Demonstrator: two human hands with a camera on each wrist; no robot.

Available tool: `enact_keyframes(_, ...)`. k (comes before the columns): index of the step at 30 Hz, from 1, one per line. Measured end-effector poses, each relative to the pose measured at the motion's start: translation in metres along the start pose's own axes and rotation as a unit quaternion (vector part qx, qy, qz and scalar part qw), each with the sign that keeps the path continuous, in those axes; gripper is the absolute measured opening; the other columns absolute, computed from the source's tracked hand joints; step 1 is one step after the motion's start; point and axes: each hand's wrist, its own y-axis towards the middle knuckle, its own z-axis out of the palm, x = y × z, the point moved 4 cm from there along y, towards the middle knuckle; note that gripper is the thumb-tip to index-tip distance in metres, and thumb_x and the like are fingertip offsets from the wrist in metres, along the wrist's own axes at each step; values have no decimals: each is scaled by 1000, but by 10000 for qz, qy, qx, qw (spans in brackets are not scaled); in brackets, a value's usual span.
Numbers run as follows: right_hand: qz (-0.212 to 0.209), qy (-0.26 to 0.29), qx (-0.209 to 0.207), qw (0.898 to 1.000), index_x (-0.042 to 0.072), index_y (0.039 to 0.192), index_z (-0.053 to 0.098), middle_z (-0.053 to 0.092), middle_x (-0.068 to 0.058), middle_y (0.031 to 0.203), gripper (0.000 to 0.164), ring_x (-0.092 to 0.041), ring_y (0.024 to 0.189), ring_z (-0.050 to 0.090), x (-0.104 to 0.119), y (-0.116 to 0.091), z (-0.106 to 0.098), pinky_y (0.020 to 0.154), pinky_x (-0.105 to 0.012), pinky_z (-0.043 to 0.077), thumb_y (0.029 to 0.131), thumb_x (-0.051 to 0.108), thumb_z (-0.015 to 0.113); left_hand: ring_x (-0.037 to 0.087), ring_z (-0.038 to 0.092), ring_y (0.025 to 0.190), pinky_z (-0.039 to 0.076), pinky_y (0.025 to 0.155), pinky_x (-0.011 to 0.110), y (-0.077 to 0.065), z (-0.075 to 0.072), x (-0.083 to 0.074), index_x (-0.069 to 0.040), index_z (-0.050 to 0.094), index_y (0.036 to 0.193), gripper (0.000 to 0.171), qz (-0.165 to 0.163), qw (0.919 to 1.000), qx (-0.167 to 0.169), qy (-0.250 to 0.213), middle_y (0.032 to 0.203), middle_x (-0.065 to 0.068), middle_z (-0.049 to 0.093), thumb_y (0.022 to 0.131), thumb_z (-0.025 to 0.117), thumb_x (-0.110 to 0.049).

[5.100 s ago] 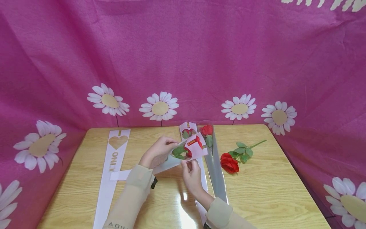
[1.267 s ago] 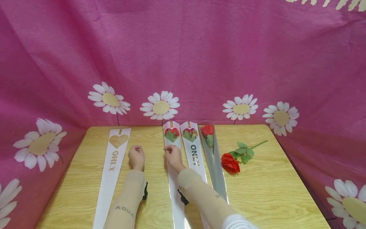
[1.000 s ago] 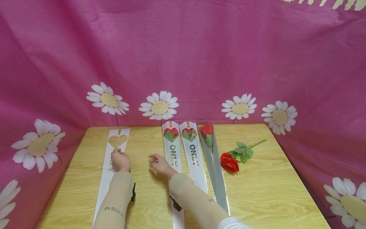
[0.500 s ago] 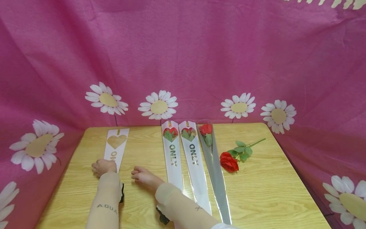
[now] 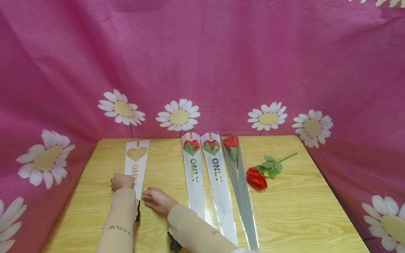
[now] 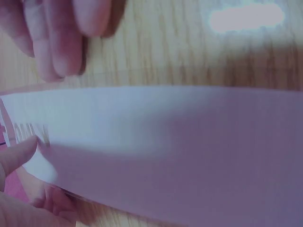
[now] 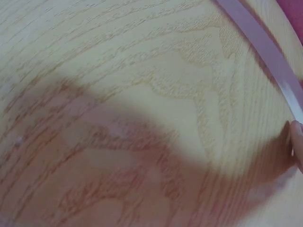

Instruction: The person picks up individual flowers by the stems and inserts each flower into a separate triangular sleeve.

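A flat white flower sleeve (image 5: 136,165) with a heart cutout and cut letters lies at the left of the table. Over its middle sits my left hand (image 5: 122,181). The left wrist view has its fingers (image 6: 61,47) at one long edge and its thumb (image 6: 19,153) on the white face, holding the sleeve. Close to the opposite edge is my right hand (image 5: 158,199), fingers relaxed and nothing in them. Its fingertip (image 7: 297,142) shows near the sleeve in the right wrist view; whether they touch, I cannot tell.
Two white sleeves, one (image 5: 193,172) beside another (image 5: 216,172), hold red roses behind heart windows. A grey-backed clear sleeve (image 5: 240,193) with a rose lies right of them. Farther right is a loose red rose (image 5: 257,178). A pink daisy-print cloth (image 5: 215,70) surrounds the wooden table (image 5: 300,211).
The rose-filled sleeve held earlier now lies beside the others. Both hands moved left to the remaining flat sleeve, which has shifted slightly right with the left hand in the last half second.
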Motion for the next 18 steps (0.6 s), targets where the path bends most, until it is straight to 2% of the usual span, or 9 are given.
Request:
enact_keyframes(2, 183, 24, -165, 9997, 3, 127, 41, 57, -8, 97, 47, -18, 88, 57, -13, 17, -7, 72, -35, 48, 86, 15, 60, 50, 48, 99, 40, 86, 52, 1, 0, 1, 20, 51, 105, 43, 95, 9998, 72, -182, 108, 38, 50, 69, 56, -4)
enact_keyframes(5, 158, -82, -68, 9998, 8, 121, 49, 61, -5, 91, 46, -17, 83, 59, -67, 78, -35, 65, -31, 49, 82, 23, 66, 47, 54, 88, 45, 77, 52, 12, 4, 6, 18, 58, 93, 34, 117, 9987, 198, -452, 100, 37, 56, 66, 58, -2)
enact_keyframes(8, -205, -245, 35, 9995, 15, 111, 55, 63, -3, 85, 37, -17, 77, 61, -110, 128, -56, 59, -30, 51, 78, 28, 70, 38, 56, 73, 48, 68, 47, 37, 17, 18, 11, 62, 77, 22, 152, 9974, 287, -637, 85, 30, 61, 60, 65, -4)
enact_keyframes(9, -363, -332, 31, 9988, 14, 108, 56, 64, -4, 84, 35, -17, 75, 62, -115, 134, -59, 58, -30, 52, 79, 27, 69, 33, 57, 65, 49, 61, 41, 52, 27, 27, 7, 62, 68, 18, 302, 9947, 370, -914, 74, 25, 62, 57, 68, -5)
enact_keyframes(10, -443, -360, -15, 9984, 14, 105, 57, 63, -4, 81, 31, -17, 72, 62, -114, 134, -59, 56, -29, 52, 79, 25, 69, 28, 55, 58, 49, 55, 38, 60, 33, 31, 5, 62, 65, 16, 312, 9926, 513, -1056, 66, 20, 61, 56, 69, -5)
enact_keyframes(12, -546, -349, -274, 9975, 10, 101, 57, 62, -6, 77, 25, -16, 66, 61, -91, 110, -51, 54, -29, 52, 79, 15, 68, 18, 51, 48, 48, 48, 30, 69, 42, 36, 4, 63, 65, 16, 290, 9846, 959, -1433, 54, 10, 56, 58, 74, -5)
enact_keyframes(14, -613, -550, -753, 9938, 3, 96, 56, 61, -9, 74, 20, -15, 60, 60, -46, 60, -34, 52, -29, 53, 78, 1, 64, 10, 49, 43, 46, 43, 23, 66, 45, 33, 8, 64, 75, 18, 160, 9722, 1507, -1784, 49, 2, 53, 62, 73, -2)
enact_keyframes(16, -570, -866, -1295, 9861, -1, 89, 56, 58, -9, 68, 17, -13, 53, 55, 8, 1, -15, 48, -28, 51, 75, -9, 60, 8, 51, 45, 48, 46, 22, 49, 39, 22, 13, 61, 93, 27, -56, 9607, 2068, -1852, 53, -1, 54, 69, 69, 3)
enact_keyframes(18, -613, -1254, -1700, 9755, -3, 83, 55, 55, -7, 64, 17, -11, 48, 51, 56, -52, 2, 45, -25, 48, 72, -15, 58, 6, 53, 49, 50, 49, 19, 36, 33, 15, 17, 56, 104, 34, 3, 9432, 2568, -2108, 58, -2, 57, 73, 65, 6)
